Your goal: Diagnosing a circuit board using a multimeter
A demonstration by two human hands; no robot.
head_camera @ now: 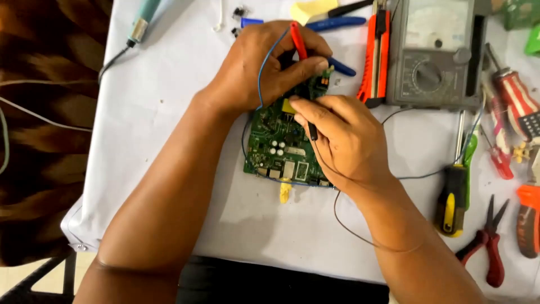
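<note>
Currently catalogued: a probing step on a green circuit board [277,147], which lies flat on the white bench [169,101] under and between both hands.

- Left hand [261,65]: grip pressed together, pinching a red test probe [298,40] between thumb and forefinger; its tip points down at the board's far edge, but the contact point is hidden behind the fingers. A blue lead [263,70] loops over the back of this hand.
- Right hand [343,141]: grip closed, pinching a black test probe [312,132], tip down on the board just nearer than the left grip. A thin dark lead [360,236] trails away past the wrist.
- Beyond the right grip: grey analogue multimeter [436,53], with an orange utility knife [376,56] beside it.
- Right of the right grip: yellow-and-black screwdriver [451,205], red pliers [488,247].
- Far left of the left grip: soldering iron [140,22].

Judgement: measurement is under way; the next move seems to call for steady tips on both contacts and a look up at the meter dial.
</note>
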